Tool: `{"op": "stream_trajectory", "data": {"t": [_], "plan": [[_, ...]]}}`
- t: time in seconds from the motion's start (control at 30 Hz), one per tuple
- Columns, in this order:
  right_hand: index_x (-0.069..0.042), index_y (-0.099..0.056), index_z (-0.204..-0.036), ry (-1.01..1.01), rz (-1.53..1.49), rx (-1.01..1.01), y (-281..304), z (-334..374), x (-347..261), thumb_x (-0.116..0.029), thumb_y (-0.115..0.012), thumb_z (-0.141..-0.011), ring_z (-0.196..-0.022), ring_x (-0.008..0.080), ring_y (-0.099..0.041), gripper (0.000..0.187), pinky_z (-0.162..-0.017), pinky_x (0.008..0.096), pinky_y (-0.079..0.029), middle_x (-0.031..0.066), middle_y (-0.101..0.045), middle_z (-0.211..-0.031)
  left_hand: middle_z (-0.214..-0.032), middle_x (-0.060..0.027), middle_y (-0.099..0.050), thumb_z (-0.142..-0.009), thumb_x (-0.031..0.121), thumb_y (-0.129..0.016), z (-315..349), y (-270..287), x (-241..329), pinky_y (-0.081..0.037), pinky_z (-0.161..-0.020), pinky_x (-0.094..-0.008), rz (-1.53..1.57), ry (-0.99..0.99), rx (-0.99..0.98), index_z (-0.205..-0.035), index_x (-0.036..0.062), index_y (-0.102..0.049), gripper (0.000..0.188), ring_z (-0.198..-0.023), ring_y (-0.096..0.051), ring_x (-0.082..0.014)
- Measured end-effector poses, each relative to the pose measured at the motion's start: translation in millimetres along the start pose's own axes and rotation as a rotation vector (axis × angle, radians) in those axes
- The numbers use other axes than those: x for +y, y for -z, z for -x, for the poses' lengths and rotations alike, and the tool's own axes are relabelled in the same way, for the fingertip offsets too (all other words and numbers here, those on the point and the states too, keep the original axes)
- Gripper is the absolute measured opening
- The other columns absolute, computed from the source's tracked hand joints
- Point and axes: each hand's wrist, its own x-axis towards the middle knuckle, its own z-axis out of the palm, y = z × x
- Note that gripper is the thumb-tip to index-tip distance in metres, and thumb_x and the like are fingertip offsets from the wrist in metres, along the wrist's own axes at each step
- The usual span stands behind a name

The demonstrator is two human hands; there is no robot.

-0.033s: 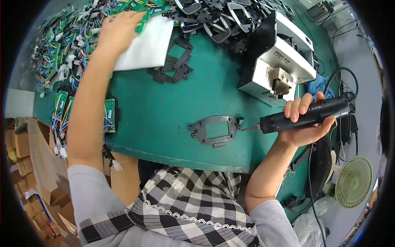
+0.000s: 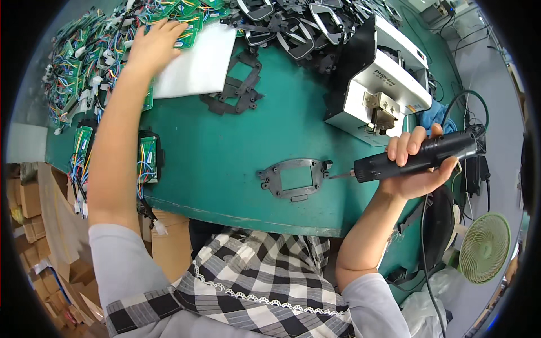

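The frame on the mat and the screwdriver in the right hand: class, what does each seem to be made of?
Frame: probably dark moulded plastic, matte grey, thin with small tabs; metal cannot be ruled out.
Screwdriver: black body, likely plastic, slightly glossy; its pointed tip looks like bare metal.

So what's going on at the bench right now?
A person is working at a green table. The right hand holds a black electric screwdriver, its tip at the right edge of a dark frame part lying flat near the table's front edge. The left hand is stretched to the far side, resting on a green circuit board beside a white sheet. A white machine stands at the right.
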Motion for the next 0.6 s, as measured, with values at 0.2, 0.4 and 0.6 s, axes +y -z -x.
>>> {"op": "stream_trajectory", "data": {"t": [0.2, 0.4, 0.6], "plan": [[-0.007, -0.047, -0.127, 0.005, -0.017, -0.005, 5.8, 1.3, 4.4, -0.057, -0.041, -0.095, -0.051, 0.0208, -0.052, 0.060, -0.049, 0.0351, -0.045, 0.0110, -0.052, -0.073, -0.129, -0.0050, -0.053, -0.083, 0.024, -0.067, -13.3, 27.7, 5.6, -0.028, -0.110, -0.0473, 0.298, 0.067, -0.217, -0.132, 0.0156, -0.049, 0.052, -0.126, -0.046, -0.0226], [-0.007, -0.050, -0.125, 0.006, -0.022, 0.017, 8.9, 0.3, 7.2, -0.056, -0.040, -0.095, -0.050, 0.0205, -0.051, 0.058, -0.049, 0.0357, -0.044, 0.0108, -0.051, -0.072, -0.114, -0.0089, -0.060, -0.092, 0.035, -0.059, 3.6, 81.7, 44.8, -0.042, -0.095, -0.0371, 1.397, 0.017, 0.220, -0.123, 0.0105, -0.050, 0.040, -0.106, -0.057, -0.0251], [-0.008, -0.052, -0.123, 0.044, 0.009, 0.091, 9.5, 2.9, -0.9, -0.055, -0.040, -0.095, -0.050, 0.0200, -0.050, 0.056, -0.050, 0.0354, -0.044, 0.0099, -0.052, -0.071, -0.105, -0.0072, -0.065, -0.072, 0.023, -0.076, 60.9, 146.1, 115.5, -0.048, -0.086, -0.0306, 1.173, -0.100, 0.168, -0.115, 0.0052, -0.060, 0.049, -0.095, -0.061, -0.0144]]}}
